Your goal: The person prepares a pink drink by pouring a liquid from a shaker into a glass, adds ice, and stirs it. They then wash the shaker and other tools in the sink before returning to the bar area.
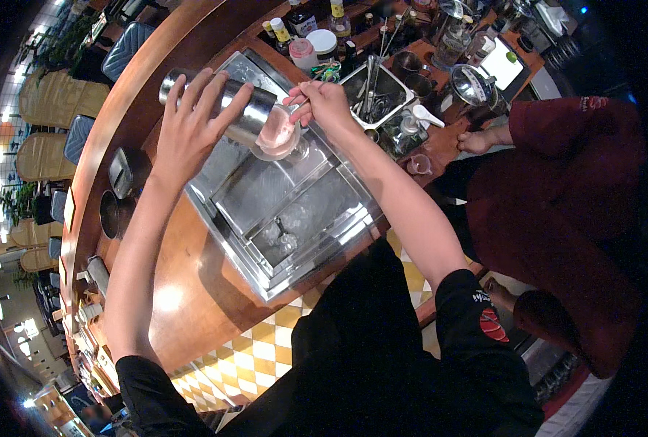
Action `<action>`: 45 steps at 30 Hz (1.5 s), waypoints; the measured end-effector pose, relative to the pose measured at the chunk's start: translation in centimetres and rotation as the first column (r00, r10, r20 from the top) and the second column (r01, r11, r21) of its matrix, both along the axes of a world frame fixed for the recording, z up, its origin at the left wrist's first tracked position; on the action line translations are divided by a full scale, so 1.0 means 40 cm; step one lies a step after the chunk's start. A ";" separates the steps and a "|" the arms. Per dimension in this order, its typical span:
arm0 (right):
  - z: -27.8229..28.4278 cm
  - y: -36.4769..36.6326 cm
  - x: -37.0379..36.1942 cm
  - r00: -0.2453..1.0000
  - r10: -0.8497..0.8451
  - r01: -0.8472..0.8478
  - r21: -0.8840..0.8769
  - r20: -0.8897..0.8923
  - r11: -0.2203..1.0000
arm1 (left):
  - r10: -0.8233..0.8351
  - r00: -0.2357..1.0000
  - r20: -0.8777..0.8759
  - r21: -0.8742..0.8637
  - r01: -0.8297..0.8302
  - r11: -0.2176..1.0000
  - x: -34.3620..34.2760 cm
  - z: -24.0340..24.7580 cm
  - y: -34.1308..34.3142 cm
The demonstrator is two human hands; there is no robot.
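Observation:
My left hand (200, 116) is wrapped round a metal shaker tin (250, 113), which lies tilted nearly on its side with its mouth toward the right. At that mouth stands a stemmed glass (277, 151) with pink, frothy liquid (278, 131) in it. Above the glass, my right hand (322, 105) pinches a thin metal utensil (293, 100) beside the tin's rim. Its working end is hidden, so I cannot tell its exact kind. Beneath the glass lies a metal sink station (266, 189) set into the wooden counter (171, 269).
Behind my right hand are a metal bin (373, 91) of bar tools, several bottles (280, 30) and a white-lidded jar (324, 44). A co-worker in a dark red top (557, 167) stands close at the right, one hand (484, 138) on the counter. A small glass (419, 165) sits near it.

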State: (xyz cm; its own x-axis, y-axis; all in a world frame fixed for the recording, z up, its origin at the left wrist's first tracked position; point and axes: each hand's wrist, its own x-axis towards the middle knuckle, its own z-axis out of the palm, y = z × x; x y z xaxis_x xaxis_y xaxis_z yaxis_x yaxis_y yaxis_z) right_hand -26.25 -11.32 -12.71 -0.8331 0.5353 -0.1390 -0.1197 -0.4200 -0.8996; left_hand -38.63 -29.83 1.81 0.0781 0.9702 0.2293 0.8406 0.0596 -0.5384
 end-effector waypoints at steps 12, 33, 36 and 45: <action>-0.017 0.002 -0.012 1.000 0.010 -0.010 -0.015 -0.020 1.000 | -0.091 0.983 -0.158 -0.050 0.084 0.995 0.010 0.036 0.020; 0.001 0.005 -0.007 1.000 0.000 0.000 -0.004 0.012 1.000 | -0.169 0.939 -0.298 -0.014 0.173 0.985 0.025 0.038 0.003; 0.006 0.001 -0.007 1.000 0.004 -0.004 -0.004 0.011 1.000 | -0.160 0.935 -0.317 -0.006 0.167 0.986 0.021 0.042 -0.002; 0.001 0.007 -0.006 1.000 0.003 -0.003 -0.011 0.013 1.000 | -0.046 0.990 -0.136 0.065 0.055 0.996 0.031 0.048 -0.012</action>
